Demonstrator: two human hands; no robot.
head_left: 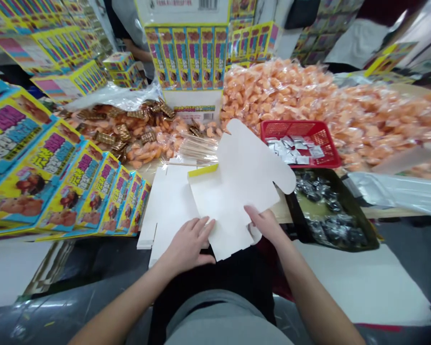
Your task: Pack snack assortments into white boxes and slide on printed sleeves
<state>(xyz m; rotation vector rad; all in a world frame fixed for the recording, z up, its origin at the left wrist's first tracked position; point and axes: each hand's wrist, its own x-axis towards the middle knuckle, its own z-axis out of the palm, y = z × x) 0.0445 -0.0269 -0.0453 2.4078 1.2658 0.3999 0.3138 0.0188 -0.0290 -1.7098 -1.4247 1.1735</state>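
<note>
A partly folded white cardboard box (pixel 237 187), with a yellow strip at its left side, lies in front of me over the table's near edge. My left hand (pixel 192 242) rests at its lower left edge, fingers apart, fingertips touching the cardboard. On the right, my right hand (pixel 264 221) grips the box's lower right edge, thumb on top and the other fingers hidden beneath. Flat white cardboard sheets (pixel 177 196) are stacked under and left of the box.
Printed yellow boxes (pixel 62 191) stand in a row at left. Behind are thin sticks (pixel 199 149) and bagged orange pieces (pixel 280 91). At right are a red basket (pixel 301 125) of white packets and a dark tray (pixel 371 237) of black packets. People stand across the table.
</note>
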